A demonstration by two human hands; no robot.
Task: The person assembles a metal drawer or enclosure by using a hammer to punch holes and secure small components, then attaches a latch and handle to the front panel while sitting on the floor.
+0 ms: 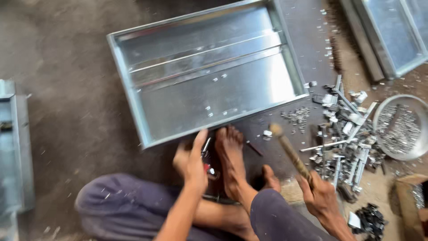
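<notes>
A shiny sheet-metal tray [133, 102] with raised edges lies on the dark floor in front of me. My left hand [195, 161] rests at its near edge, fingers closed around a small metal tool with a red part [207, 166]. My right hand [318, 193] grips the wooden handle of a hammer [290, 151], its head raised just right of the tray's near corner. My bare feet [232, 160] sit between the two hands.
A heap of metal strips and offcuts [343, 138] lies at the right. A round bowl of small metal pieces [400, 127] stands beyond it. Another metal tray [392, 35] is at top right, one more [15, 147] at the left edge.
</notes>
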